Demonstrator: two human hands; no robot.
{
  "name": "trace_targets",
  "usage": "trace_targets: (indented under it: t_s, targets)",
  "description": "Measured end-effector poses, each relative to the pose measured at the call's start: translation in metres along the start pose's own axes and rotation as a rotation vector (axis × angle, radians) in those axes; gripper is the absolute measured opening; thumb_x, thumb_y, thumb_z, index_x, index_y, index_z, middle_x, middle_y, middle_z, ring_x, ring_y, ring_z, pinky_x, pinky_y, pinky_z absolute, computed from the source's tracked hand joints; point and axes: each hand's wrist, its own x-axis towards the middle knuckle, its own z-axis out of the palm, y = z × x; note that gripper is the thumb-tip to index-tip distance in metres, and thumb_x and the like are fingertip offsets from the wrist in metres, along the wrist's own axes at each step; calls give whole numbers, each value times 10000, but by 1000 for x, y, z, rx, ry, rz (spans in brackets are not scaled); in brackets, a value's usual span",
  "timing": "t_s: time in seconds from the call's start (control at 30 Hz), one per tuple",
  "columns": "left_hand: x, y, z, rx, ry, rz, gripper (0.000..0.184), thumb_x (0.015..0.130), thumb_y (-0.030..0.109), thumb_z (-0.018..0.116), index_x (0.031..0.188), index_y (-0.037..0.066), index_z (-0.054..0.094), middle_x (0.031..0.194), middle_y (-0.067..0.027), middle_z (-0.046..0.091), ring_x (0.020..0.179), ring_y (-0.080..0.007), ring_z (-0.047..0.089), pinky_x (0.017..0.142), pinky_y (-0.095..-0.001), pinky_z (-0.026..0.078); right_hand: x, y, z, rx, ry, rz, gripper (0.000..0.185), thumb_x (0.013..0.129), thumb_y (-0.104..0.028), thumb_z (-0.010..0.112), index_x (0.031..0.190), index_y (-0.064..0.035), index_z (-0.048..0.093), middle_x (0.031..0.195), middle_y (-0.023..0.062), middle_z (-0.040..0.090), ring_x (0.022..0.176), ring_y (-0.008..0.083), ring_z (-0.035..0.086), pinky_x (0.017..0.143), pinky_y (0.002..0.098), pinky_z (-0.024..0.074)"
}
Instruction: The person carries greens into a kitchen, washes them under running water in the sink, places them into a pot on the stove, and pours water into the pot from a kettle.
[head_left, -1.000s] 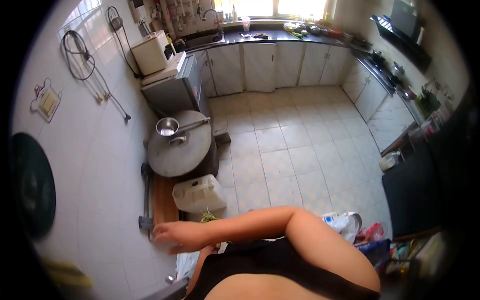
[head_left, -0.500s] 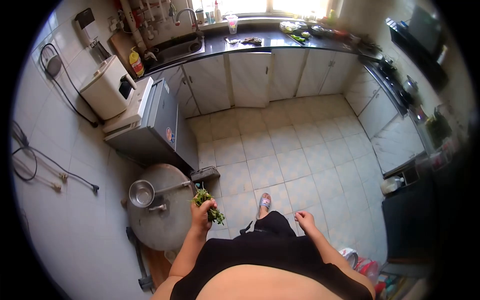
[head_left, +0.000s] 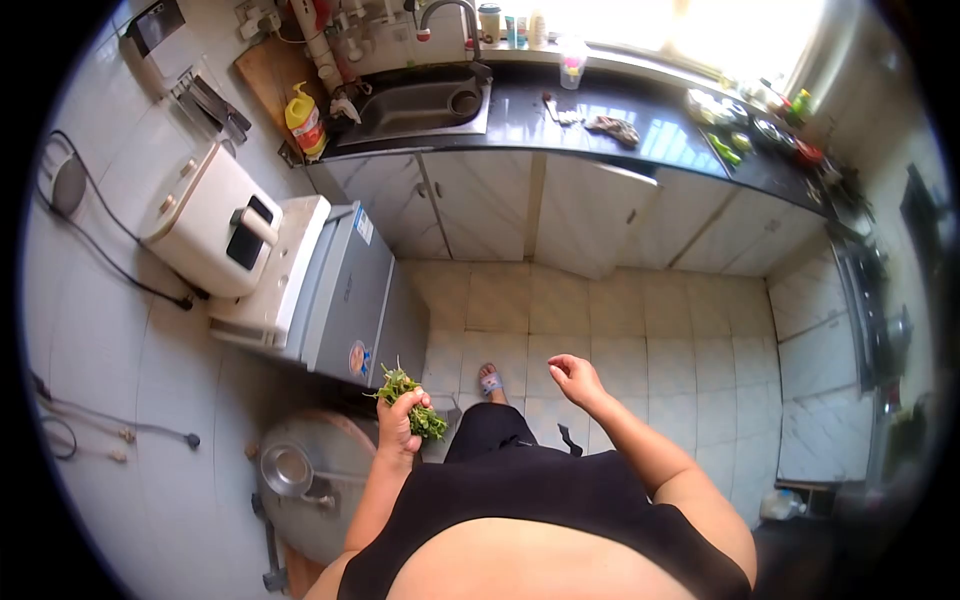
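The widest thing is the tiled floor, stretching below and beyond both hands. Well ahead of them, a dark counter runs across the room above marbled cabinets. A grey refrigerator stands forward and left of the left hand. A round lid lies lower, on that hand's left and nearer the body. The sink is set into the counter, well forward of the left hand. On top of the refrigerator's white board sits a cream appliance, farther out to the same hand's left. A metal bowl rests on the lid, left of the left wrist. By the sink, a yellow bottle stands well ahead and left of that hand.

The left hand is wrapped around a bunch of leafy greens, thumb over the stems; sprigs stick out on both sides of the fist. The right hand, well apart to the right, is free, its fingers loosely curled over bare floor. A slippered foot shows between the hands, nearer the left.
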Motion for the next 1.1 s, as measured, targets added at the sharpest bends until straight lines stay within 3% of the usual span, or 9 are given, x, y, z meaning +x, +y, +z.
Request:
trace_targets:
  t_s: [0.1, 0.13, 0.4, 0.5, 0.63, 0.77, 0.83, 0.93, 1.1]
  targets:
    - [100, 15, 27, 17, -8, 19, 120, 717, -2, 563, 814, 25, 499, 679, -60, 531, 587, -149, 539, 528, -267, 462, 89, 15, 15, 44, 38, -6, 206, 809, -150, 570, 966, -19, 598, 837, 87, 643, 762, 137, 600, 694, 271, 473]
    - [127, 24, 41, -8, -34, 0, 129, 714, -1, 565, 820, 29, 499, 684, -60, 530, 594, -152, 540, 534, -270, 464, 108, 19, 18, 49, 33, 91, 201, 810, -135, 569, 971, -17, 593, 836, 80, 642, 760, 130, 596, 694, 264, 470]
    - [352, 103, 159, -153, -272, -37, 195, 727, 15, 587, 890, 81, 502, 753, -47, 527, 695, -166, 547, 614, -294, 488, 270, 14, -14, 196, 38, 125, 180, 826, -85, 548, 977, 2, 592, 846, 73, 633, 762, 121, 585, 703, 251, 466]
    - [426, 110, 194, -177, -284, -42, 190, 752, 25, 577, 909, 109, 506, 766, -33, 515, 724, -165, 526, 642, -318, 492, 350, 40, -28, 373, 142, 216, 155, 819, -48, 547, 957, 12, 587, 795, 55, 619, 713, 105, 580, 660, 233, 473]
    - [511, 112, 229, -271, -234, -50, 168, 768, 43, 601, 901, 120, 535, 809, -34, 525, 762, -166, 528, 665, -329, 489, 485, 44, -55, 238, 155, 128, 182, 818, -53, 543, 988, 5, 569, 790, 61, 614, 715, 110, 581, 658, 246, 474]
    - [572, 132, 262, -361, -195, -30, 177, 758, 41, 628, 885, 122, 535, 790, -29, 537, 739, -164, 536, 652, -322, 491, 611, -18, -84, 191, 70, -77, 216, 810, -101, 565, 1004, -6, 565, 806, 69, 617, 750, 118, 583, 691, 255, 473]
    - [604, 139, 267, -364, -209, -6, 162, 765, 93, 648, 886, 125, 545, 792, -21, 524, 751, -166, 527, 672, -319, 486, 667, -60, -95, 153, 51, -127, 225, 784, -128, 575, 982, -22, 583, 858, 125, 629, 811, 206, 613, 726, 292, 473]
    - [645, 149, 271, -388, -210, -31, 179, 761, 127, 661, 893, 124, 541, 809, -23, 521, 779, -166, 516, 683, -318, 483, 733, -112, -98, 145, 8, -194, 234, 784, -125, 573, 990, -15, 576, 867, 127, 627, 818, 209, 613, 726, 296, 473]
    - [719, 178, 275, -355, -368, -164, 396, 703, 400, 686, 945, 131, 525, 882, -20, 503, 851, -168, 498, 759, -336, 459, 811, -147, -68, 272, 111, -233, 275, 770, -115, 588, 1023, -11, 562, 905, 103, 605, 766, 162, 578, 717, 273, 466]
